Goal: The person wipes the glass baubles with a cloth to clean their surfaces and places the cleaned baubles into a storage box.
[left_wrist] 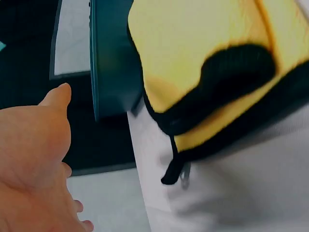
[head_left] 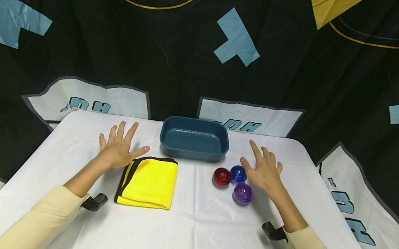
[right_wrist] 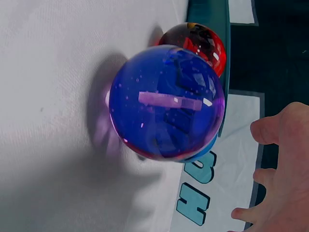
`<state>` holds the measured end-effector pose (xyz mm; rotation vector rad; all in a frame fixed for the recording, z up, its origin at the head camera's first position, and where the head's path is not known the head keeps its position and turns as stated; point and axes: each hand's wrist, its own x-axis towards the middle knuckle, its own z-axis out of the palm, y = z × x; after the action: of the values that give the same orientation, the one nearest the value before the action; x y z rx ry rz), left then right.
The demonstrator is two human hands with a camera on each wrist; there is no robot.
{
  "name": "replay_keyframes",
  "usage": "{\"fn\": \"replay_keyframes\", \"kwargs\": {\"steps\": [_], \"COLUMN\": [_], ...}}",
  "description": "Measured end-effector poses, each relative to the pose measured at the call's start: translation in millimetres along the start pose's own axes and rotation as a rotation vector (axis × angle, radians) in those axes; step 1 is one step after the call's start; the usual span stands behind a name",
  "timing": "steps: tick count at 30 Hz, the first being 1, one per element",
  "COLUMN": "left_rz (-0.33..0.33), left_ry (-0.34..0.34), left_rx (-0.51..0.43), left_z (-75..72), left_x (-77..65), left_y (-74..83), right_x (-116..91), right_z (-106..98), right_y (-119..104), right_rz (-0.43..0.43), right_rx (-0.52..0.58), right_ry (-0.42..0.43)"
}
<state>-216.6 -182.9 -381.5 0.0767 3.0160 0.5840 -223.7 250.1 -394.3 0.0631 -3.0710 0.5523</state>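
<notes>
My left hand (head_left: pixel 117 150), fingers spread and holding nothing, hovers beside the upper left of a folded yellow cloth (head_left: pixel 150 184) with black edging. In the left wrist view the cloth (left_wrist: pixel 193 53) fills the upper right, past the hand's thumb. My right hand (head_left: pixel 263 170) is spread too, just right of three see-through balls. Of these, the red ball (head_left: pixel 221 177) lies leftmost, the blue ball (head_left: pixel 238 174) nearest my thumb, and the purple ball (head_left: pixel 243 193) closest to me. In the right wrist view the purple ball (right_wrist: pixel 166 104) mostly hides the blue one.
A dark teal rectangular tub (head_left: pixel 193 154) stands near the table's far edge, between the hands. White cloth covers the table (head_left: pixel 181 239). Behind it hangs a black curtain (head_left: pixel 120 48) with blue, yellow and white patches. A black strap mount (head_left: pixel 95 202) sits at each wrist.
</notes>
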Motion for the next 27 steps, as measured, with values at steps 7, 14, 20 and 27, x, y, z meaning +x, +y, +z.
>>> {"fn": "replay_keyframes", "kwargs": {"steps": [7,14,20,27], "left_rz": [0.057,0.139,0.214,0.279], "left_ry": [-0.043,-0.091,-0.134,-0.175], "left_rx": [-0.004,-0.007,-0.054,-0.135], "left_z": [9.2,22.5,37.7,56.5], "left_x": [-13.1,-29.3,-45.3,-60.8], "left_y": [12.9,24.3,35.2,46.8], "right_x": [-4,-6,-7,-9], "right_z": [2,4,6,9], "right_y": [-3,-3,-5,-8], "right_rz": [-0.016,-0.043,-0.061,-0.083], "right_rx": [0.043,0.083,0.119,0.201], "right_ry": [0.018,0.031,0.035,0.023]}}
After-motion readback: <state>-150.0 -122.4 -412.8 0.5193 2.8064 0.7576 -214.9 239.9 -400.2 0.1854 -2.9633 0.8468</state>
